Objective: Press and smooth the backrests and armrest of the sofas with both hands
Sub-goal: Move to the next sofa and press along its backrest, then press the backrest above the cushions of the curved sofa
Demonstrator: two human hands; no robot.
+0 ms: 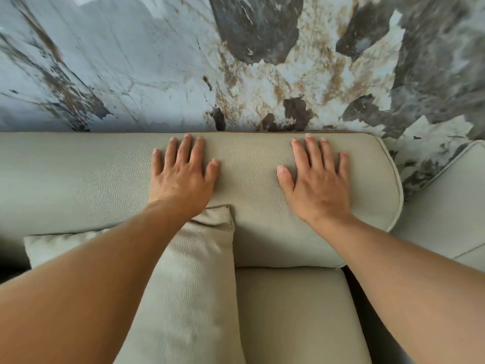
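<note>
Both my forearms reach over throw pillow (pixel 194 279) to backrest (pixel 249 179). Left hand (pixel 183 177), right hand (pixel 317 182) flat on backrest top, fingers (pixel 312 151) spread, pinching nothing; marble wall (pixel 157 61) behind backrest.

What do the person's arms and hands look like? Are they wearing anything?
Both arms are bare, with no sleeves showing. The left hand and right hand wear no gloves, rings, watch or bracelets. The fingernails are short and plain, with no polish.

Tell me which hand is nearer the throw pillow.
Left. The left hand lies flat just above the throw pillow; the right hand is farther off, to its right.
</note>
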